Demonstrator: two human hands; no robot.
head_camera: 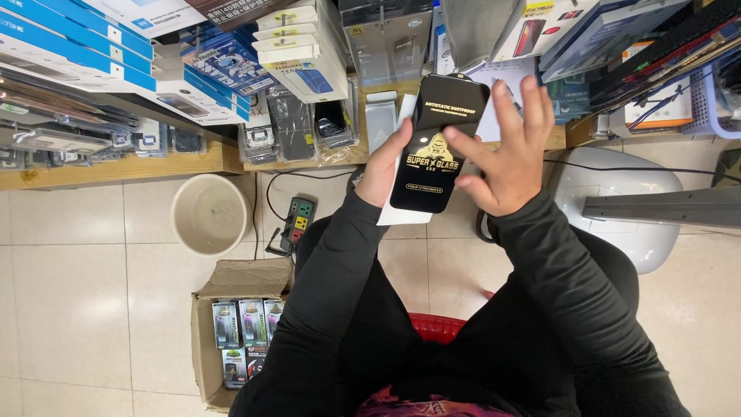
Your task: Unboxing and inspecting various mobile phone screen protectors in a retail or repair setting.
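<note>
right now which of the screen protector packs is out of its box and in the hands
The black pack with gold print, held up by the left hand and right hand. The others stand in the cardboard box on the floor.

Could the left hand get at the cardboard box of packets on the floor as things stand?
Probably not at once: the left hand grips the black packet and a white one behind, up by the shelf. The cardboard box lies open below on that side, nothing blocking.

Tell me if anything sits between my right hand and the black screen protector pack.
Nothing visible does. The right hand already rests its fingers on the black pack, while the left hand holds it from behind with a white sheet.
</note>
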